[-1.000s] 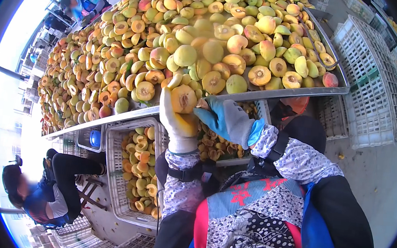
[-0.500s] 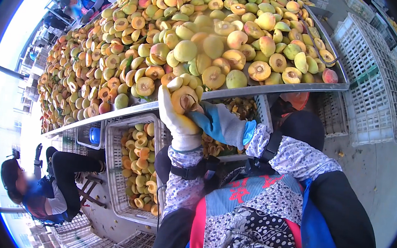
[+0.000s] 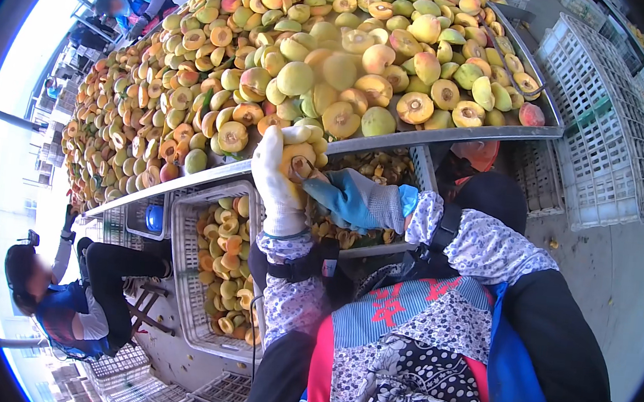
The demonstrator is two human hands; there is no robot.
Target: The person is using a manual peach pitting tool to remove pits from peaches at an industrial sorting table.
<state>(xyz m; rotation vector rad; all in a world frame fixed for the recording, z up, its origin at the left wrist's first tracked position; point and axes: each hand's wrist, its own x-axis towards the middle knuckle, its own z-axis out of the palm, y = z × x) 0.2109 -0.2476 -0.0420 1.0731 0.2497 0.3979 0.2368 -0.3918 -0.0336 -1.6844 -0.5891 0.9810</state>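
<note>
My left hand point(image 3: 278, 182), in a white glove, is closed on a halved peach point(image 3: 297, 157) at the front lip of the metal table point(image 3: 477, 133). My right hand point(image 3: 335, 196), in a blue-and-grey glove, is closed against that half's pit area; what its fingertips grip is too small to make out. Halved and whole peaches point(image 3: 248, 80) cover the tabletop. Below my hands, a crate point(image 3: 424, 172) holds small scraps, partly hidden by my arms.
A crate of peach halves point(image 3: 225, 261) stands left beside a blue object point(image 3: 153, 217). A seated co-worker point(image 3: 75, 309) reaches to the table at left; another point(image 3: 132, 8) works at the far end. Stacked crates point(image 3: 600, 126) stand at right.
Both my hands have shifted slightly left with the peach half, my right fingers staying at its centre. The seated co-worker's hand has risen to the table's edge.
</note>
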